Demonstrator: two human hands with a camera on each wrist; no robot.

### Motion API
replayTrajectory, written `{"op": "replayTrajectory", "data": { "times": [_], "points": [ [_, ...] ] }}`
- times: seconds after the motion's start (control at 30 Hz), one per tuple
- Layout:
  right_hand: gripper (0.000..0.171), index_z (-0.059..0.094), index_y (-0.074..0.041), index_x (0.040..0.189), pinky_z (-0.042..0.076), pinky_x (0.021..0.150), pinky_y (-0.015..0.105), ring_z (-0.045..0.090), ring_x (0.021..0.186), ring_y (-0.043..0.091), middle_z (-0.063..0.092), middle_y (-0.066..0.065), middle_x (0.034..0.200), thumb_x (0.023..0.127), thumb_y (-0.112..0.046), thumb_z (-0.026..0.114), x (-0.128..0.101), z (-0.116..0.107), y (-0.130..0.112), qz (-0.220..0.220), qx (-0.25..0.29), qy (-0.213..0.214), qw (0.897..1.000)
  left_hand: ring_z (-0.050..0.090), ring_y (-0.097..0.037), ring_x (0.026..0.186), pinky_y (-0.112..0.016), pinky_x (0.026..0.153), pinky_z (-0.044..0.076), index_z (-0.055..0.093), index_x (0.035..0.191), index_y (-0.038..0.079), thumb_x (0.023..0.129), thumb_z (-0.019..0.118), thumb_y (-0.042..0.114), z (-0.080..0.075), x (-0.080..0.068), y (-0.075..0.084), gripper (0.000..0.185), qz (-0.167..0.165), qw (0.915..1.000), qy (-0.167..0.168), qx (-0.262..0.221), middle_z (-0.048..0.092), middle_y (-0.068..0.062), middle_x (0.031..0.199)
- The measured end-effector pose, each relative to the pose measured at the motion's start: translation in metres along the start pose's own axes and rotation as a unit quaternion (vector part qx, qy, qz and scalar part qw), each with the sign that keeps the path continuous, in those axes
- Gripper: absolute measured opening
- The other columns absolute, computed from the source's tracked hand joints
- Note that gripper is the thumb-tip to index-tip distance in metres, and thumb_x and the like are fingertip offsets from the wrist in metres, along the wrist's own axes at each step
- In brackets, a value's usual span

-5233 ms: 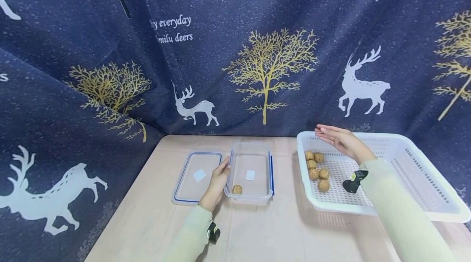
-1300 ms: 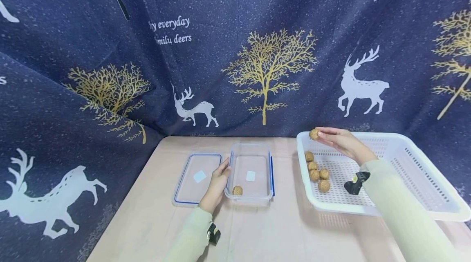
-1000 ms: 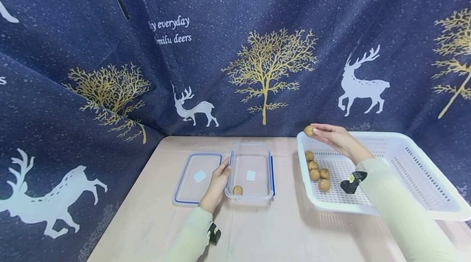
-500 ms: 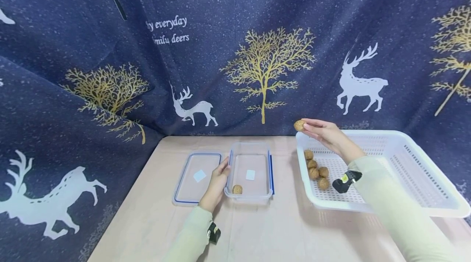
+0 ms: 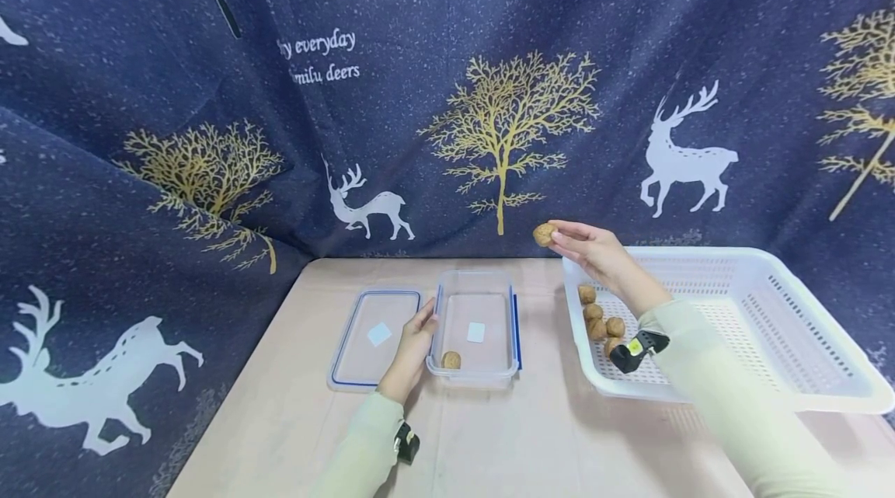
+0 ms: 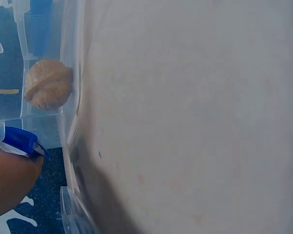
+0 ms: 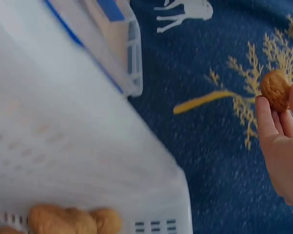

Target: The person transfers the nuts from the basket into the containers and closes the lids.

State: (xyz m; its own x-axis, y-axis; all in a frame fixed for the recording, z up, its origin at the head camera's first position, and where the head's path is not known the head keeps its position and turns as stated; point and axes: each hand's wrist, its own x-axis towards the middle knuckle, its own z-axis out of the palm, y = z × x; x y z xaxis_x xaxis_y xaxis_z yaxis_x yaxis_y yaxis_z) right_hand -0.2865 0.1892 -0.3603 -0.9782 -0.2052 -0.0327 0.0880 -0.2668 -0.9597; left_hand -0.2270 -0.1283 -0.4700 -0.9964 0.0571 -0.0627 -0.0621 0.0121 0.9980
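Note:
A clear plastic food container [image 5: 482, 374] with blue edging stands on the table, one walnut [image 5: 450, 360] in its near left corner. My left hand [image 5: 414, 343] rests against the container's left wall, fingers along the side; in the left wrist view part of the hand lies beside a blue latch [image 6: 21, 140]. My right hand [image 5: 594, 251] pinches a walnut [image 5: 544, 235] between thumb and fingertips, raised beyond the table's far edge in view, between container and basket. The right wrist view shows this held walnut [image 7: 275, 90] in the fingertips.
A white perforated basket [image 5: 783, 397] stands at the right, with several walnuts [image 5: 593, 313] along its left side, partly behind my right wrist. The container's blue-rimmed lid [image 5: 349, 362] lies flat at the left. A dark blue printed curtain [image 5: 447, 117] hangs behind the table.
My right hand, empty over the basket earlier, has picked up a walnut and carried it left past the basket's rim. The left hand and container have stayed in place.

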Motion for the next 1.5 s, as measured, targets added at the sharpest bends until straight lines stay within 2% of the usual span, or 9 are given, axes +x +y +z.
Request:
{"op": "replayTrajectory", "data": {
  "times": [0.33, 0.6, 0.73, 0.9, 1.13, 1.5],
  "points": [
    [0.058, 0.036, 0.009, 0.142, 0.048, 0.097, 0.022, 0.066, 0.094, 0.005, 0.061, -0.003, 0.109, 0.092, -0.004, 0.062, 0.0, 0.027, 0.006, -0.008, -0.031, -0.001, 0.999, 0.018, -0.042, 0.142, -0.054, 0.116, 0.015, 0.03, 0.146, -0.005, 0.1, 0.041, 0.006, 0.0, 0.0, 0.001, 0.048, 0.001, 1.0, -0.002, 0.008, 0.025, -0.024, 0.153],
    [0.052, 0.043, 0.005, 0.14, 0.045, 0.102, 0.027, 0.064, 0.099, 0.006, 0.057, 0.008, 0.125, 0.093, -0.004, 0.062, 0.0, 0.048, 0.014, 0.002, -0.048, 0.002, 0.999, 0.017, -0.042, 0.142, -0.054, 0.116, 0.014, 0.03, 0.147, -0.004, 0.101, 0.04, 0.007, 0.001, -0.002, 0.003, 0.048, -0.002, 1.0, 0.0, 0.01, 0.024, -0.024, 0.154],
    [0.05, 0.044, 0.006, 0.139, 0.045, 0.103, 0.028, 0.064, 0.098, 0.005, 0.06, 0.006, 0.121, 0.093, -0.003, 0.06, 0.001, 0.058, 0.02, -0.004, -0.047, -0.003, 0.999, 0.017, -0.041, 0.143, -0.054, 0.117, 0.014, 0.03, 0.147, -0.004, 0.101, 0.041, 0.007, 0.001, -0.002, 0.003, 0.048, -0.003, 0.9999, 0.002, 0.009, 0.024, -0.023, 0.154],
    [0.047, 0.045, 0.008, 0.137, 0.044, 0.104, 0.03, 0.064, 0.098, 0.005, 0.063, 0.001, 0.111, 0.094, -0.003, 0.059, -0.001, 0.069, 0.028, -0.028, -0.051, -0.01, 0.998, 0.017, -0.043, 0.142, -0.055, 0.116, 0.015, 0.03, 0.147, -0.004, 0.1, 0.041, 0.006, 0.0, 0.003, -0.002, 0.048, -0.002, 0.9999, 0.002, 0.011, 0.024, -0.025, 0.153],
    [0.045, 0.048, 0.003, 0.137, 0.047, 0.1, 0.025, 0.062, 0.104, 0.008, 0.061, 0.004, 0.116, 0.095, -0.007, 0.06, -0.006, 0.082, 0.042, -0.023, -0.066, -0.012, 0.997, 0.017, -0.04, 0.143, -0.054, 0.117, 0.013, 0.033, 0.147, 0.001, 0.101, 0.042, 0.01, -0.002, 0.016, -0.025, 0.048, 0.006, 0.9998, 0.014, 0.01, 0.026, -0.02, 0.155],
    [0.045, 0.05, 0.003, 0.136, 0.047, 0.101, 0.028, 0.063, 0.1, 0.008, 0.065, 0.003, 0.113, 0.093, -0.007, 0.061, -0.007, 0.095, 0.067, -0.004, -0.065, 0.006, 0.998, 0.02, -0.038, 0.143, -0.052, 0.117, 0.016, 0.034, 0.147, 0.001, 0.101, 0.042, 0.011, 0.0, 0.015, -0.025, 0.048, 0.013, 0.9996, 0.023, 0.011, 0.028, -0.019, 0.154]
  ]
}}
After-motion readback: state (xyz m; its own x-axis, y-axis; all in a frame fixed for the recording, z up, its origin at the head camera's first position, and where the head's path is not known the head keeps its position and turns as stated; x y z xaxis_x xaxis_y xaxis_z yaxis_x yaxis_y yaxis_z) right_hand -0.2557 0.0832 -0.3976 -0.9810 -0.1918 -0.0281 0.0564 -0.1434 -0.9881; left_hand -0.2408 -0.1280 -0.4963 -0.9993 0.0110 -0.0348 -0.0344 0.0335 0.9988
